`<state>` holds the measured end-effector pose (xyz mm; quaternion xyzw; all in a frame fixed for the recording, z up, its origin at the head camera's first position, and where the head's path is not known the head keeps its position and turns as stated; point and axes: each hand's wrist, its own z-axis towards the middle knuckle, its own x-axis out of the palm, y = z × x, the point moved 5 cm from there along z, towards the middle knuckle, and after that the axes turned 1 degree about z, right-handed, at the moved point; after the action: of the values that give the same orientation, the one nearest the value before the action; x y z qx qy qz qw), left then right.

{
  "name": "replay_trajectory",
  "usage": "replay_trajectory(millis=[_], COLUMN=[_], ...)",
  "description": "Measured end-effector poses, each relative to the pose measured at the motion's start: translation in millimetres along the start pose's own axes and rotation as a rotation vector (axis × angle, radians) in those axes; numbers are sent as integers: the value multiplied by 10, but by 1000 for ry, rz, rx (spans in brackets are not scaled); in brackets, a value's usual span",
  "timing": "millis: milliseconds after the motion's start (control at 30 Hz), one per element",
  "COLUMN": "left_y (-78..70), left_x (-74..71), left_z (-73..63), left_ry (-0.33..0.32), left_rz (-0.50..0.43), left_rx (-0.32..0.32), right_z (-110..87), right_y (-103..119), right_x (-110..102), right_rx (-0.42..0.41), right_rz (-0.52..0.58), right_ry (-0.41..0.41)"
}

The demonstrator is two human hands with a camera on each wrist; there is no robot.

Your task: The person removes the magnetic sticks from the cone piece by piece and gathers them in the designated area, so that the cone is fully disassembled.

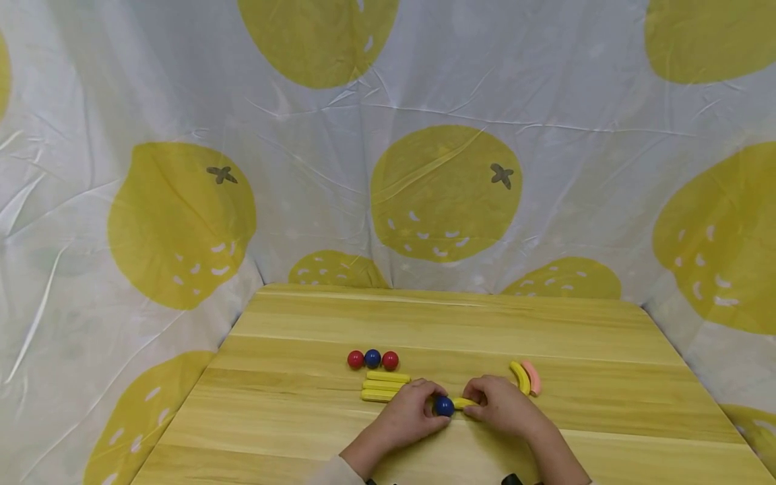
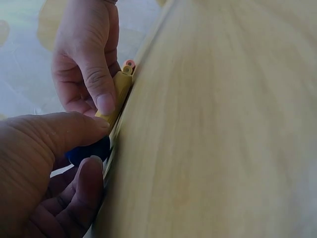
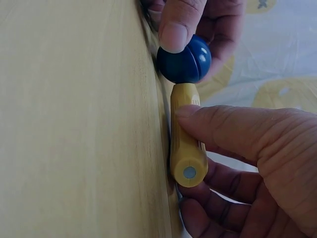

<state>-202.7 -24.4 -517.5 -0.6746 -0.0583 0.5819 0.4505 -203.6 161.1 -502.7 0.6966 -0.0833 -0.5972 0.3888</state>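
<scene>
My left hand point(image 1: 412, 412) pinches a shiny blue ball point(image 1: 444, 406) between thumb and fingers, low over the wooden table point(image 1: 606, 397). To its right, my right hand point(image 1: 500, 405) grips a short yellow magnetic rod point(image 3: 187, 144) with the thumb along its side. The right wrist view shows a round grey magnet point(image 3: 189, 172) in the rod's near end. The rod's far end meets the blue ball, and the two lie in line. In the left wrist view the left thumb overlaps part of the rod.
Behind the left hand lie three yellow rods point(image 1: 385, 386) side by side. Farther back, a red ball point(image 1: 355, 360), another blue ball point(image 1: 372, 358) and a second red ball point(image 1: 391, 360) form a row. Right of the right hand are a curved yellow piece point(image 1: 519, 377) and a curved pink piece point(image 1: 531, 378).
</scene>
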Motion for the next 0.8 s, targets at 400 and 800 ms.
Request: replay_trajectory(millis=[400,800], left_y=[2,88], left_x=[-18,-504], left_z=[4,15], left_ry=[7,-116], left_rz=[-24,-55], left_rx=[12,-1], right_z=[-31,-123], right_y=[-16,-140], right_x=[-40,-393], right_rx=[79,263], right_rz=[-70,-88], right_ry=[-63,-208])
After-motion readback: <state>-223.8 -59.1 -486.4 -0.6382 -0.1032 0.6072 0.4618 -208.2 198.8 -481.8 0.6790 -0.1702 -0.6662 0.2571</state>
